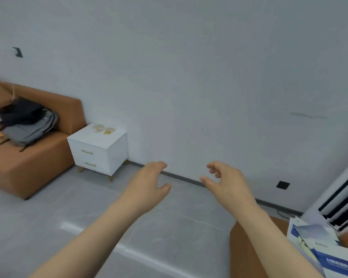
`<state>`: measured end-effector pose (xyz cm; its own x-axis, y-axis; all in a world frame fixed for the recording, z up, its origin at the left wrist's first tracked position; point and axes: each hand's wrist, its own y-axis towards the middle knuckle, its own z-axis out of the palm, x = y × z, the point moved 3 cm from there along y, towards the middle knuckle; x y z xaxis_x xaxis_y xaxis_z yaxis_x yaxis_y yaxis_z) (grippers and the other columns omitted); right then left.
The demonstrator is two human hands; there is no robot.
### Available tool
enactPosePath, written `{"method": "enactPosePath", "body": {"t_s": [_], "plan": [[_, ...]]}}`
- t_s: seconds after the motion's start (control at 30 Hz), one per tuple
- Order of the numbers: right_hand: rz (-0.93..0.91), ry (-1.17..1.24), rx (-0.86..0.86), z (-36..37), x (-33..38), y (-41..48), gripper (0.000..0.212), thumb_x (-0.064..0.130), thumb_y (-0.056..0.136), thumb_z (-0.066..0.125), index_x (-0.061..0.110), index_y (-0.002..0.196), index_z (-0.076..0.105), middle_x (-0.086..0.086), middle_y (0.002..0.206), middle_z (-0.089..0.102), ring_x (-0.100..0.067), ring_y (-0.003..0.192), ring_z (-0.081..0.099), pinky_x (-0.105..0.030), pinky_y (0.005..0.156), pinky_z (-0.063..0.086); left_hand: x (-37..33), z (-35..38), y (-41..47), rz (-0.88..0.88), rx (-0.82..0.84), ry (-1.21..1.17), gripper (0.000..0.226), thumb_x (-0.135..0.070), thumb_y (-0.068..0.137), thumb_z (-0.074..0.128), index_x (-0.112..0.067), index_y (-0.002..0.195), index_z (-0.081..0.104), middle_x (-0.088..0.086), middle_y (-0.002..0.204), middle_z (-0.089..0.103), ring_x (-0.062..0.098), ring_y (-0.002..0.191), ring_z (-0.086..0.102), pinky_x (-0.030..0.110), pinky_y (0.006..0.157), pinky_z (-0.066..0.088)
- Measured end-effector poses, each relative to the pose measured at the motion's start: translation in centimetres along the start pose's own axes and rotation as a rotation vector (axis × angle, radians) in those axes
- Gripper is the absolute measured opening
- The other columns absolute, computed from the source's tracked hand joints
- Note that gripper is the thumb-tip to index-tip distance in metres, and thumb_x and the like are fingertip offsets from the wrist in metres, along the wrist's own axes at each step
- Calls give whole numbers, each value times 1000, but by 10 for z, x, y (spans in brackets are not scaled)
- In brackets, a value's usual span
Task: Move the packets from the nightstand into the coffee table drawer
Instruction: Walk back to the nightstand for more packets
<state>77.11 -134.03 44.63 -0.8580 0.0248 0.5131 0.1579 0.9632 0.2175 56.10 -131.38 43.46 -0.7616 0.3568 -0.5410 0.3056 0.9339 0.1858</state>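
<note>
A white nightstand (92, 140) with two drawers stands against the wall beside an orange sofa, left of centre. Small yellowish packets (103, 128) lie on the far part of its top. My left hand (149, 184) and my right hand (224, 182) are stretched out in front of me over the grey floor, well to the right of the nightstand and nearer to me. Both have loosely curled fingers and hold nothing. No coffee table is in view.
An orange sofa (28, 167) at the left carries a grey backpack (28, 127) and dark clothes. At the lower right an orange seat (247, 255) holds blue and white boxes (327, 251). A white appliance (344, 201) stands at the right edge. Grey tiled floor lies between.
</note>
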Motion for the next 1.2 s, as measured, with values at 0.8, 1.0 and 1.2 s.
{"method": "enactPosePath", "body": {"t_s": [0.8, 1.0, 1.2], "plan": [[-283, 95, 267, 224, 134, 410, 42, 41, 87, 60, 26, 126, 53, 11, 128, 50, -5, 110, 50, -17, 83, 35, 269, -86, 307, -380, -128, 83, 56, -37, 88, 61, -23, 139, 42, -8, 138, 48, 9, 124, 47, 24, 101, 39], [-285, 83, 322, 287, 185, 502, 44, 42, 89, 57, 27, 129, 50, 11, 128, 51, -5, 113, 49, -16, 83, 34, 355, -116, 385, -421, -112, 72, 55, -38, 87, 61, -25, 137, 43, -8, 138, 48, 10, 124, 48, 27, 101, 42], [-279, 90, 351, 357, 220, 607, 45, 40, 89, 58, 25, 131, 49, 9, 131, 51, -8, 117, 50, -19, 91, 38, 438, -137, 477, -432, -91, 93, 55, -36, 90, 58, -23, 140, 40, -7, 140, 46, 9, 125, 45, 24, 100, 40]]}}
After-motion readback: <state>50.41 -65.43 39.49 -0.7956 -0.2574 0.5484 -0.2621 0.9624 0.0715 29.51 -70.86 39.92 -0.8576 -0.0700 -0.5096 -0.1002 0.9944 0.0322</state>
